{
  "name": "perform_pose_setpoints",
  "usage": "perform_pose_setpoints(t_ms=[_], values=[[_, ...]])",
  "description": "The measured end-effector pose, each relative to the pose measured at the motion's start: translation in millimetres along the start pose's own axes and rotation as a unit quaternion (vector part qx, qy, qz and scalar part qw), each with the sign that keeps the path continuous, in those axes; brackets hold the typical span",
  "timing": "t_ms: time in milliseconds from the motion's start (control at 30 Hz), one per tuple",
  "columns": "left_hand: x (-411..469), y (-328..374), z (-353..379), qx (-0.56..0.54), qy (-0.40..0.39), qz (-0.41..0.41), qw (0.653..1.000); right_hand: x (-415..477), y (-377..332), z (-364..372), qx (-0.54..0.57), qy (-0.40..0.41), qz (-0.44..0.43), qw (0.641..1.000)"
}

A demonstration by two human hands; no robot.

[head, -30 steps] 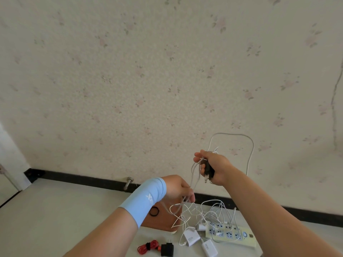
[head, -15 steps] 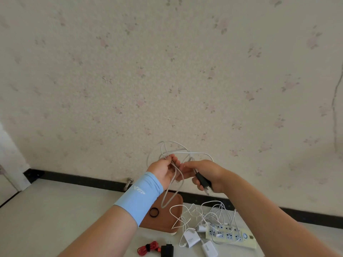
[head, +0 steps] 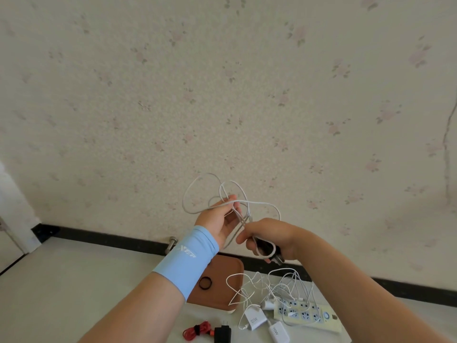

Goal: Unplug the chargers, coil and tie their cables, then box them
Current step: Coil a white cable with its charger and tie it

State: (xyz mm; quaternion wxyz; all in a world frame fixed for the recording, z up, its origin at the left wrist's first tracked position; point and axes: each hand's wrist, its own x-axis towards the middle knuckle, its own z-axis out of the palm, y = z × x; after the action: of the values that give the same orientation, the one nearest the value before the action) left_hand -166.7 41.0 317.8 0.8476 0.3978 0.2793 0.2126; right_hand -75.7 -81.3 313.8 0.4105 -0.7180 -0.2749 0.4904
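Head view shows left hand (head: 218, 220) fingers curled round loose white cable (head: 257, 202) loops, right hand (head: 270, 235) fingers gripping a black charger (head: 269, 246).

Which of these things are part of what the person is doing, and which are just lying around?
Part of the job: white cable in left hand, black charger in right hand, white chargers, power strip, tied red cable, brown box, black band.
Just there: metal peg by the skirting, blue wristband.
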Motion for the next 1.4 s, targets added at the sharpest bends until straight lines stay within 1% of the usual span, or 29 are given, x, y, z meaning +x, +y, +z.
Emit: perform_pose_setpoints(t_ms=[133, 200, 233, 300, 367, 400, 467, 533, 567, 600, 667, 700, 733, 767, 800, 833, 867, 933, 967, 1000, 1067, 1133, 1200, 1233, 1267, 1300, 1333, 1367, 1400], values=[[6.3, 16.9, -13.6, 0.111, 0.041, -0.012, 0.993, -6.8, -1.0, -14.7, -0.035, -0.076, 0.005, 0.996], [7.4, 23.1, -21.9, 0.172, 0.020, -0.037, 0.984, -9.5, 0.2, -21.6, -0.028, -0.098, -0.005, 0.995], [7.4, 24.6, -26.6, 0.223, 0.007, -0.050, 0.974, -10.0, 1.5, -24.7, -0.024, -0.098, -0.007, 0.995], [5.3, 26.1, -36.2, 0.318, -0.020, -0.092, 0.943, -11.3, 4.7, -29.3, -0.024, -0.095, -0.003, 0.995], [3.6, 28.8, -44.3, 0.365, -0.071, -0.169, 0.913, -10.9, 9.9, -33.0, -0.029, -0.093, 0.012, 0.995], [2.1, 31.3, -46.9, 0.393, -0.104, -0.210, 0.889, -10.3, 12.6, -34.6, -0.043, -0.086, 0.020, 0.995], [-2.3, 36.0, -49.1, 0.468, -0.167, -0.273, 0.824, -9.9, 16.3, -36.4, -0.102, -0.064, 0.024, 0.992], [-9.4, 37.1, -41.9, 0.525, -0.195, -0.289, 0.776, -9.8, 17.2, -35.9, -0.152, -0.048, 0.028, 0.987], [-13.7, 35.6, -36.6, 0.566, -0.183, -0.260, 0.760, -9.6, 16.8, -34.5, -0.160, -0.043, 0.035, 0.986], [-16.0, 34.1, -32.2, 0.624, -0.148, -0.202, 0.740, -9.3, 15.9, -32.7, -0.158, -0.038, 0.042, 0.986], [-12.7, 29.8, -29.2, 0.739, -0.040, -0.026, 0.672, -8.4, 13.5, -29.3, -0.154, -0.024, 0.046, 0.987], [-7.6, 27.3, -29.9, 0.751, 0.016, 0.060, 0.657, -7.9, 12.7, -28.3, -0.158, -0.017, 0.042, 0.986], [-5.1, 25.5, -30.5, 0.733, 0.055, 0.133, 0.665, -7.4, 12.4, -27.8, -0.163, -0.010, 0.035, 0.986], [-4.1, 24.6, -30.6, 0.692, 0.068, 0.198, 0.691, -7.6, 11.5, -27.6, -0.170, -0.006, 0.025, 0.985], [-3.7, 24.9, -29.7, 0.646, 0.052, 0.250, 0.719, -8.2, 10.4, -27.5, -0.175, -0.005, 0.011, 0.984], [-3.7, 25.5, -28.3, 0.619, 0.013, 0.279, 0.734, -9.4, 9.1, -27.1, -0.180, -0.009, -0.008, 0.984], [-4.8, 24.3, -26.5, 0.610, -0.041, 0.278, 0.741, -10.5, 7.9, -26.8, -0.183, -0.014, -0.032, 0.982], [-7.6, 18.5, -22.6, 0.616, -0.132, 0.208, 0.749, -12.8, 6.0, -26.3, -0.193, -0.014, -0.076, 0.978], [-6.2, 15.6, -23.1, 0.607, -0.154, 0.160, 0.763, -13.7, 5.1, -26.2, -0.197, -0.009, -0.093, 0.976], [-5.1, 15.0, -24.6, 0.584, -0.160, 0.118, 0.787, -14.1, 4.6, -26.8, -0.199, -0.002, -0.109, 0.974], [-4.0, 17.6, -28.0, 0.511, -0.151, 0.052, 0.844, -14.7, 4.7, -27.9, -0.193, 0.024, -0.140, 0.971], [-0.6, 20.9, -29.8, 0.442, -0.126, 0.021, 0.888, -15.2, 5.2, -29.6, -0.164, 0.049, -0.166, 0.971], [3.3, 21.8, -31.2, 0.398, -0.060, 0.037, 0.915, -15.3, 5.1, -31.0, -0.120, 0.070, -0.186, 0.973], [8.1, 22.1, -34.4, 0.403, -0.004, 0.069, 0.912, -14.8, 4.6, -31.3, -0.095, 0.082, -0.196, 0.972], [14.3, 23.7, -38.9, 0.436, 0.056, 0.102, 0.892, -14.3, 4.0, -31.8, -0.069, 0.097, -0.206, 0.971], [22.5, 26.9, -46.4, 0.496, 0.112, 0.129, 0.852, -13.5, 3.2, -33.4, -0.043, 0.118, -0.214, 0.969], [27.0, 31.9, -53.5, 0.579, 0.158, 0.133, 0.789, -13.0, 2.4, -36.1, -0.017, 0.143, -0.220, 0.965], [29.6, 36.7, -60.0, 0.664, 0.179, 0.102, 0.719, -12.7, 1.7, -39.0, 0.008, 0.169, -0.224, 0.960], [30.7, 39.3, -66.0, 0.731, 0.171, 0.037, 0.659, -12.9, 0.7, -41.7, 0.031, 0.191, -0.226, 0.955]])
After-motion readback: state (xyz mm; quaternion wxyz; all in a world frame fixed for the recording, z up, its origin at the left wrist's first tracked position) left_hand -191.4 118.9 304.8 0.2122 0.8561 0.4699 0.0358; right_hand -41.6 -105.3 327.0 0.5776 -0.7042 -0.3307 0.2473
